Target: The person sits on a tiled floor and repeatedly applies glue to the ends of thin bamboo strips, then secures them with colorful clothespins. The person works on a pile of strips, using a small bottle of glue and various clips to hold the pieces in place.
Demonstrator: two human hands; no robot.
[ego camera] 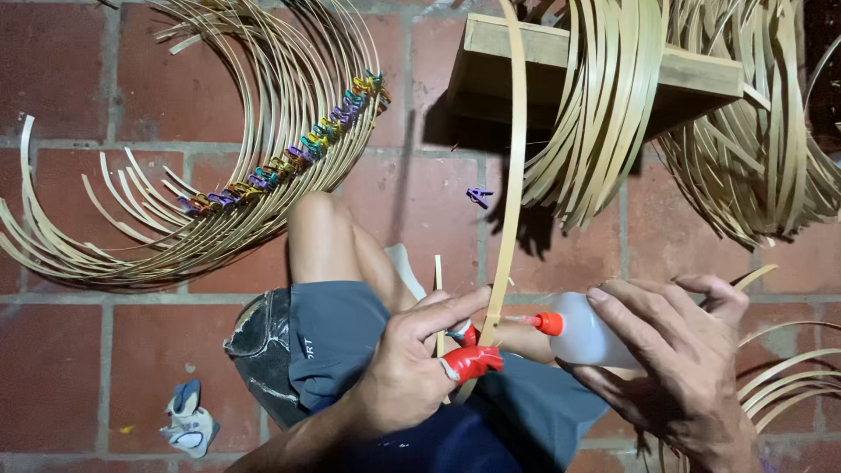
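The left hand [407, 372] pinches a red clip [471, 361] and a bamboo strip [511, 175] over the lap. Just beside it, the right hand [679, 359] grips a white squeeze bottle [585, 331], its orange nozzle touching the strip. Beyond, clipped bamboo hoops [263, 158] lie on the brick floor [53, 79].
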